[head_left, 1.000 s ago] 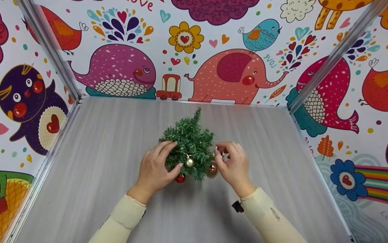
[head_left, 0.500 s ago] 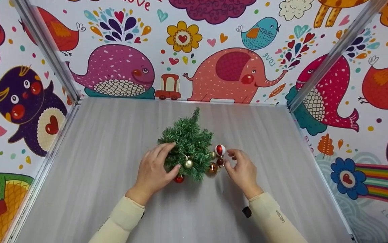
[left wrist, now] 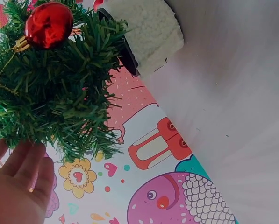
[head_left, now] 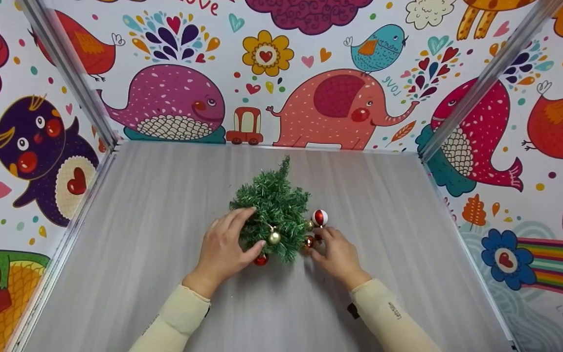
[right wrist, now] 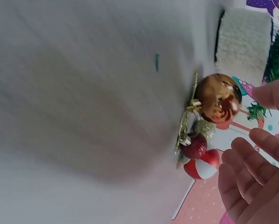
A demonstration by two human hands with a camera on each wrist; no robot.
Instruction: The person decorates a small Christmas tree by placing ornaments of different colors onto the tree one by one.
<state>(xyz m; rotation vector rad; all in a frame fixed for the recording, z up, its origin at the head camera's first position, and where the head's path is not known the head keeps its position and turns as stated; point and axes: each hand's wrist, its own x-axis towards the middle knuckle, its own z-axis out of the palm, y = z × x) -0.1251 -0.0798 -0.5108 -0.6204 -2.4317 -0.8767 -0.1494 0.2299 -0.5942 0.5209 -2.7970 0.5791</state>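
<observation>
Left hand (head_left: 227, 247), fingers relaxed and wide of the thumb, has its fingertips at the needles of a small green tree (head_left: 275, 198), which stands on the desk (head_left: 164, 205) at the centre of the head view with a gold ball (head_left: 274, 236) and a red ball (left wrist: 49, 25) on it. Right hand (head_left: 338, 254), fingers loosely bent and thumb well parted, hovers right of centre, close beside a copper ball (right wrist: 218, 99), a dark red ball (right wrist: 194, 146) and a striped ball (head_left: 320, 217).

Grey tbl (head_left: 164, 205) w/ mini tree (head_left: 274, 203) on white base (left wrist: 151, 35), baubles (right wrist: 218, 99) clustered just beside, green scrap (right wrist: 157, 62) nr.
</observation>
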